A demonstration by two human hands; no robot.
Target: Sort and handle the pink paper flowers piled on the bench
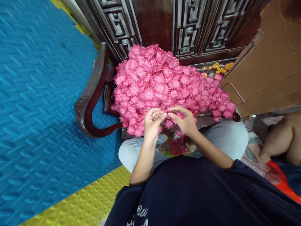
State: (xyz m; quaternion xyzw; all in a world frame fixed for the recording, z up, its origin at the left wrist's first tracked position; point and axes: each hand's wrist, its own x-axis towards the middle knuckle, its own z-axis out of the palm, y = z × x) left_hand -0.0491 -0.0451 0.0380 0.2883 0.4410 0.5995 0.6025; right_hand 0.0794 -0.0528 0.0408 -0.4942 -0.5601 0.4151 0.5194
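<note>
A big heap of pink artificial flowers (150,84) covers the dark wooden bench in front of me. At its near edge, my left hand (153,121) and my right hand (184,121) meet with thumbs and forefingers pinched close together. Between the fingertips is a small dark pink flower piece (166,111); most of it is covered by the fingers. Both hands seem to grip it. Single pink flowers (168,124) lie just below and between the hands. Further down, between my knees, is a darker pink pile (178,146).
A curved wooden armrest (88,110) rises at the left, over blue floor mat (47,103). Carved dark panels (157,22) stand behind the heap. A large cardboard box (270,62) is at the right, near yellow flowers (217,67). Another person's bare leg (282,138) shows at far right.
</note>
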